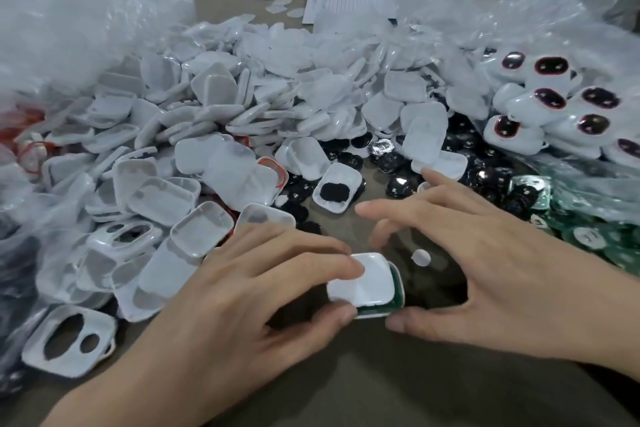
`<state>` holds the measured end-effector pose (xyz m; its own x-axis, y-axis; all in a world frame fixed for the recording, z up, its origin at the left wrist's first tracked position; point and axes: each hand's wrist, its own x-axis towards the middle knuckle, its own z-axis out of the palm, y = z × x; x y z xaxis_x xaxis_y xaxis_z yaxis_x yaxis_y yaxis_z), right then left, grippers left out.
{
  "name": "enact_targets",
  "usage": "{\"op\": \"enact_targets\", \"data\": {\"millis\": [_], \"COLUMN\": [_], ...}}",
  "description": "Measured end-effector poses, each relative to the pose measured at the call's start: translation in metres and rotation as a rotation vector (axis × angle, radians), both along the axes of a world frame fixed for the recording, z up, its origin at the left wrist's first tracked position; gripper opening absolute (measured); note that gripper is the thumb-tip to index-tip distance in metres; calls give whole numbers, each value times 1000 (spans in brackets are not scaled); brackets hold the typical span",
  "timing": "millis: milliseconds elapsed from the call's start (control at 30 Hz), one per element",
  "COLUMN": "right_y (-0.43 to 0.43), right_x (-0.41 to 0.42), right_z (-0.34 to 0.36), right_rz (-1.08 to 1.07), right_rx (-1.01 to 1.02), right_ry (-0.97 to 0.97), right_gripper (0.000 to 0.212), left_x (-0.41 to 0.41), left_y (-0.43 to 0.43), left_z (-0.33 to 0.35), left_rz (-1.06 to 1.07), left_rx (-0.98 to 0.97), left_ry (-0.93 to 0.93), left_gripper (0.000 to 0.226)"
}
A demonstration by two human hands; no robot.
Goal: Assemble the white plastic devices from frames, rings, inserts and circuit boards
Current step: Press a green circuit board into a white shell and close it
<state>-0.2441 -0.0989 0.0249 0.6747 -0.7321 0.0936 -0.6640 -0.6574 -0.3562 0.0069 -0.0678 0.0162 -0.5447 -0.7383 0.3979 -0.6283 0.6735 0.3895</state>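
Your left hand point(249, 291) pinched the white plastic device point(367, 284) just above the counter point(346, 378), near its front edge. The forefinger lay on the top face and the thumb pressed the near edge.

The device was a white shell shaped as a rounded rectangle, with a smooth, slightly glossy top. A green circuit board point(398, 291) showed as a narrow band along its right and near sides.

Your right hand point(502, 263) was not gripping anything. Its fingers were spread and loosely extended above the counter, and its thumb tip sat at the device's near right corner. Whether the thumb touched the device could not be told.

A small white disc point(420, 257) lay on the counter just beyond the device, under the right hand's fingers.

A large heap of white shells point(207, 114) filled the left and centre of the counter. A white frame with two cut-outs point(69, 340) lay at the near left. Black round parts point(398, 163) lay beyond the hands. Loose green boards point(606, 236) lay to the right. Shells with dark red-rimmed openings point(554, 97) sat in clear plastic at the far right.
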Motion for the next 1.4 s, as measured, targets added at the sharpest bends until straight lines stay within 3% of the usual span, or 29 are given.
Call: {"op": "enact_targets", "data": {"millis": [300,600,1400], "right_y": [1,1,2], "right_x": [0,-1,-1], "right_z": [0,-1,-1], "right_rz": [8,27,45], "right_rx": [-18,-9,28], "right_ry": [-18,-62,-88], "right_gripper": [82,87,86], "left_x": [0,11,10], "left_y": [-1,-8,-8], "left_z": [-2,-2,-1], "left_rz": [-26,200,312], "left_rx": [26,-96,-80], "left_ry": [-31,210,214], "left_gripper": [24,31,32]}}
